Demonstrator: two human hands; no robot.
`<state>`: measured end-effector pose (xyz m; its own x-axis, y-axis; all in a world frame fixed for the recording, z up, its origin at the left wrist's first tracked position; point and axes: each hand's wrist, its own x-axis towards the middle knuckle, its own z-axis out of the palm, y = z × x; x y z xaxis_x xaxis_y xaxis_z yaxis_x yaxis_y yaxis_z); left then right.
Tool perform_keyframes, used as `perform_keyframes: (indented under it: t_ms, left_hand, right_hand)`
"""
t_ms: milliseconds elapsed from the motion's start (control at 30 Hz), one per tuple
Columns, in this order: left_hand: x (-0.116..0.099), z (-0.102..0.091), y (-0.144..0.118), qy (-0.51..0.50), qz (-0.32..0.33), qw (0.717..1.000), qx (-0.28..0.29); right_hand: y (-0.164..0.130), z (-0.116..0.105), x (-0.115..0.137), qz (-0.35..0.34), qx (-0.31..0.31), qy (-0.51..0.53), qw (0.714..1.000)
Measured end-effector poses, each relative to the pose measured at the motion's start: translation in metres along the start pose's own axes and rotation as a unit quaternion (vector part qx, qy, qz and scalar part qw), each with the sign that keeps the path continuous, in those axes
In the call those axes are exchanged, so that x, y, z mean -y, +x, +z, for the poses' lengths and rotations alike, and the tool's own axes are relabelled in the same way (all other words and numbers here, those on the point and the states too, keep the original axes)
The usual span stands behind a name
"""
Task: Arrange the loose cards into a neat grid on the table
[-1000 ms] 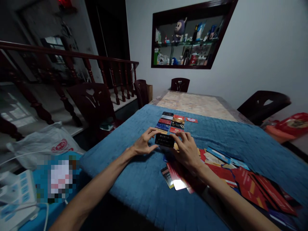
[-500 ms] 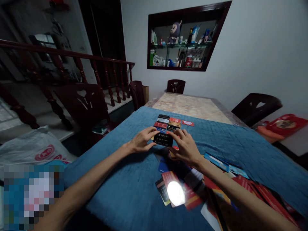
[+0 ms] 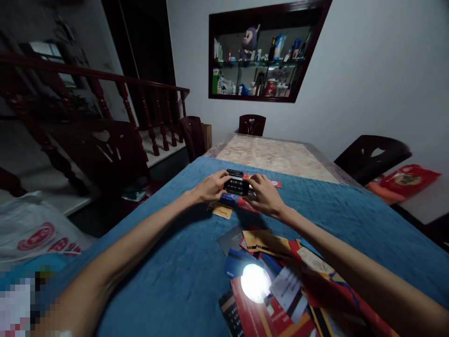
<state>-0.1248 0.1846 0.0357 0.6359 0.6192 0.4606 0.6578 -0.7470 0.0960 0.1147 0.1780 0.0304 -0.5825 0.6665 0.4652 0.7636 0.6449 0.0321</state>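
A black card (image 3: 236,187) with pale lettering is held level between both hands, over rows of laid-out cards. My left hand (image 3: 211,186) pinches its left edge, and my right hand (image 3: 264,194) grips its right edge. Beneath and around it lie a black card (image 3: 235,173) at the far end, a blue card (image 3: 228,199), a red card (image 3: 248,204) and a yellow card (image 3: 222,211). The held card and my fingers hide part of these rows. Nearer to me spreads a loose pile of cards, among them a white card (image 3: 288,290) and a glare-lit red card (image 3: 250,311).
A blue cloth (image 3: 168,262) covers the near part of the patterned table (image 3: 266,152). Dark wooden chairs (image 3: 372,157) stand around it. At the left is a white plastic bag (image 3: 33,234); at the right, a red bag (image 3: 409,182).
Both hands have moved away from me with the black card, farther over the rows. The yellow card and more of the near pile now show. The camera view has shifted slightly.
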Motion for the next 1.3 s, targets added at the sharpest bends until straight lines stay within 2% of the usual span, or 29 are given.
perform_keyframes:
  t_ms: [133,300,633,933,1300]
  left_hand:
    - [0.026,0.008,0.025,0.004,-0.017,1.000,-0.002]
    - [0.056,0.018,0.054,0.015,-0.045,0.998,0.037]
    - [0.097,0.044,0.091,0.039,-0.105,0.990,0.088]
    - [0.113,0.061,0.108,0.063,-0.121,0.980,0.145]
    - [0.119,0.072,0.118,0.023,-0.154,0.975,0.157]
  right_hand:
    - [0.026,0.009,-0.018,0.035,0.017,-0.004,0.999]
    - [0.057,0.022,-0.035,0.077,0.056,0.005,0.995]
    - [0.094,0.053,-0.068,0.107,0.095,0.001,0.990]
    - [0.112,0.081,-0.082,0.146,0.143,-0.006,0.979]
    - [0.124,0.104,-0.099,0.155,0.159,0.018,0.975]
